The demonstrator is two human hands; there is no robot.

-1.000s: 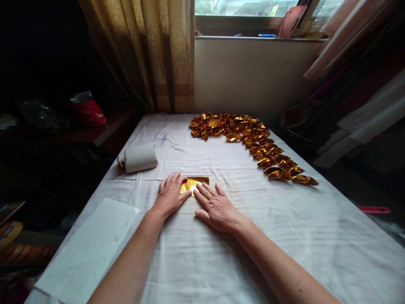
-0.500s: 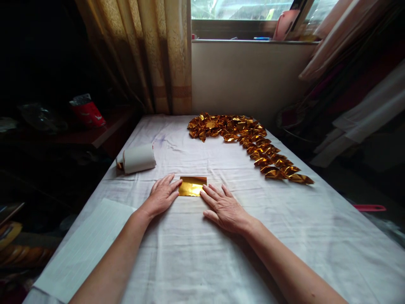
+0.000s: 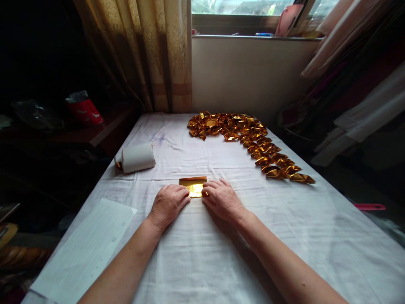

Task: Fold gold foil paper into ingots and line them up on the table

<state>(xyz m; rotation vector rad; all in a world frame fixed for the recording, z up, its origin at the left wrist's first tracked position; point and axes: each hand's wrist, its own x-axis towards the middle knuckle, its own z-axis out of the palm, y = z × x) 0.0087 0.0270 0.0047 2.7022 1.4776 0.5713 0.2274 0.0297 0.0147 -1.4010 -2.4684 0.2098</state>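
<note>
A shiny gold foil sheet lies on the white cloth in front of me, its far edge darker and slightly raised. My left hand is closed at its near left corner, fingers curled and pinching the edge. At the near right corner, my right hand also pinches the foil between thumb and fingers. The fingertips cover both near corners. Beyond, at the back right, a heap of folded gold foil pieces trails toward the right edge in overlapping rows.
A white roll lies on its side at the left of the cloth-covered table. A lined paper sheet is under or beside my left forearm. A red packet stands on a dark side table. Clothes hang at the right.
Both hands have gone from lying flat with fingers spread to curled and pinching the foil's near corners. The left hand has moved right and closer to me.
</note>
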